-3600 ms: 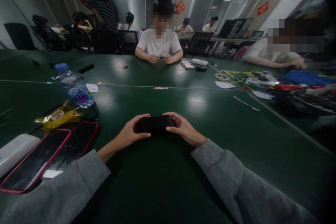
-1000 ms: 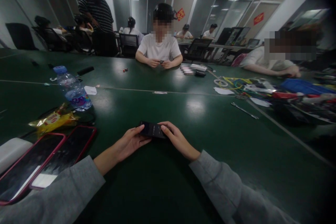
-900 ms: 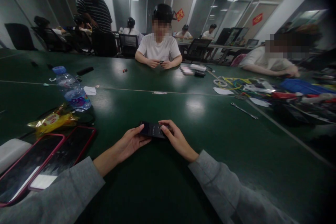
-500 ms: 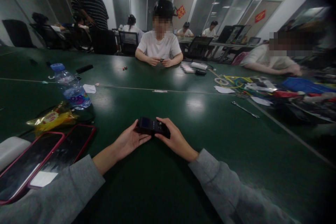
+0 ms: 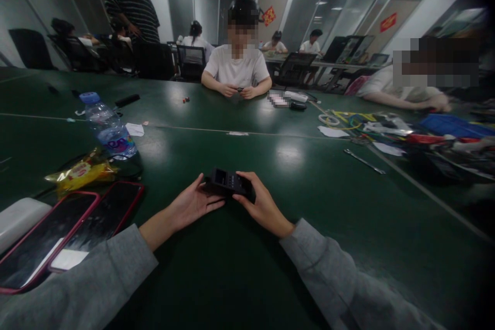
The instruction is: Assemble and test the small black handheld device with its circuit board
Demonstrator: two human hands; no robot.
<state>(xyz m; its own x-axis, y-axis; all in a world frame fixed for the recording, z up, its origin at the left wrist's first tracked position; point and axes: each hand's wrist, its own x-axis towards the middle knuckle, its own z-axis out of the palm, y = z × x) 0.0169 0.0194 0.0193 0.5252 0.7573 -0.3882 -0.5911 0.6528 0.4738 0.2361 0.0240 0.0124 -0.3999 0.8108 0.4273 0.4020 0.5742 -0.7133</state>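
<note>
A black handheld device (image 5: 228, 181) is gripped by the right hand (image 5: 262, 201); the left hand (image 5: 188, 207) is held with fingers spread. The screen (image 5: 221, 177) is best left uncovered.

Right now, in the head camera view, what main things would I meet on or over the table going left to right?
White rounded object, clear plastic bottle, your left hand, black handheld device, your right hand, metal wrench, blue item.

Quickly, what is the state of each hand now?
Left hand: open, at the black device; contact unclear.
Right hand: closed, holding the black device.
</note>
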